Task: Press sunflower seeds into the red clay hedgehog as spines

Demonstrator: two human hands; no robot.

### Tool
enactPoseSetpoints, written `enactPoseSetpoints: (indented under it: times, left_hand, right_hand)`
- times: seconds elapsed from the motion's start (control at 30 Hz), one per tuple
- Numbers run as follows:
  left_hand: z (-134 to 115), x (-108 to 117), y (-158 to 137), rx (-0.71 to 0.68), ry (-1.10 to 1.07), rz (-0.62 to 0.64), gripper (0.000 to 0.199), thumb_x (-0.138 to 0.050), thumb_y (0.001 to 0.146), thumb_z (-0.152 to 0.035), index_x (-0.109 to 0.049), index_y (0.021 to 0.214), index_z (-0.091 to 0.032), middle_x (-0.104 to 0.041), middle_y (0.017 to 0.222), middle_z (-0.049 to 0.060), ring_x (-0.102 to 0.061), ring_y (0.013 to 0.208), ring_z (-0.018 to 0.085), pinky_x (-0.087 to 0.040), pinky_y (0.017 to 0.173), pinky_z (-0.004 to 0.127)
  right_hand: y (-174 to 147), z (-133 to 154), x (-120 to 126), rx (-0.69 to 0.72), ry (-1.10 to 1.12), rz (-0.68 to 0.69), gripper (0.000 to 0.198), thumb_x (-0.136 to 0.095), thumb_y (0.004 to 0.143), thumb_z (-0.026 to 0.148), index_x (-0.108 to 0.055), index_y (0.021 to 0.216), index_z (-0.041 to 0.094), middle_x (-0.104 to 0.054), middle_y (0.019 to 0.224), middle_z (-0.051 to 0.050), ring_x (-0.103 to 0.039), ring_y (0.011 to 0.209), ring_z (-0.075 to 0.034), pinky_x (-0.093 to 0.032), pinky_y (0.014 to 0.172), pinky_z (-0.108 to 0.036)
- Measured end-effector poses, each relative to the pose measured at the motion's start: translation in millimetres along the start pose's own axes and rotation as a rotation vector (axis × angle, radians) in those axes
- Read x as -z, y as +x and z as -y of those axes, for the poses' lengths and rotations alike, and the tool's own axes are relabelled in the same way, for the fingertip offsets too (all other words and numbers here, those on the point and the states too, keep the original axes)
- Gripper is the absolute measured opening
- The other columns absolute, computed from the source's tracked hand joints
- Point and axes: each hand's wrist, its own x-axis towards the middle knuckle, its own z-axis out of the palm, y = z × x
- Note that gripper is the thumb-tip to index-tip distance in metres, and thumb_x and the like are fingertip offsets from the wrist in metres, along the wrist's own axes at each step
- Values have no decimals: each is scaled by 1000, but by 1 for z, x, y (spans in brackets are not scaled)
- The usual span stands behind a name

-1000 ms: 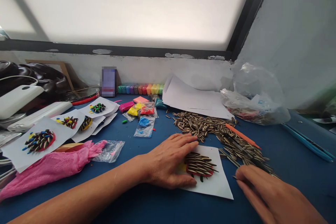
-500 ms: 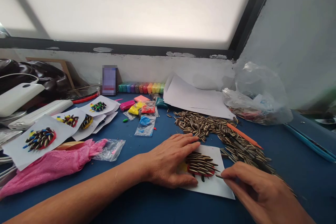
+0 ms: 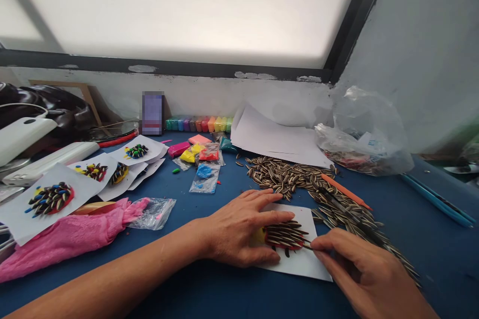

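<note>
My left hand [image 3: 245, 232] lies spread over the left part of a white paper card [image 3: 312, 266], its index finger reaching over the top of a seed-covered figure. That figure has rows of striped sunflower seeds [image 3: 286, 233] stuck in red clay, with a bit of yellow clay [image 3: 259, 235] at its left, partly under my hand. Small dark pieces sit along its lower edge. My right hand [image 3: 368, 271] pinches a single sunflower seed [image 3: 307, 245] between thumb and index finger, its tip at the right edge of the red clay.
Loose sunflower seeds [image 3: 284, 174] spread behind and right of the card, with an orange pen [image 3: 346, 192] on them. Clay packets [image 3: 204, 172], white sheets [image 3: 277, 137] and a plastic bag [image 3: 368, 144] stand behind. Seeded cards [image 3: 80, 199] and a pink cloth [image 3: 75, 241] lie left.
My right hand has brought the seed up and left, from just off the figure to its right edge. My left index finger has stretched further right over the seeds.
</note>
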Motion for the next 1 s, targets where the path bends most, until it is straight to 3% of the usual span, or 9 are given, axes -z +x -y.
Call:
enactPoseSetpoints:
  times: [0.4, 1.0]
  left_hand:
    - [0, 0, 0, -8, -2, 4, 68, -64, 83, -52, -43, 144, -32, -32, 155, 11, -30, 142, 35, -25, 114, 56]
    - [-1, 2, 1, -50, 21, 17, 59, -63, 86, -49, -47, 141, -35, -28, 157, 10, -29, 143, 33, -23, 116, 53]
  right_hand:
    - [-1, -2, -8, 91, -6, -37, 16, -50, 94, 20, -65, 91, 25, -70, 83, -2, -70, 72, -16, -56, 64, -23]
    - [-4, -10, -10, 180, -73, 32, 18, -44, 96, 15, -60, 98, 24, -62, 81, 0, -65, 67, -12, -50, 60, -21]
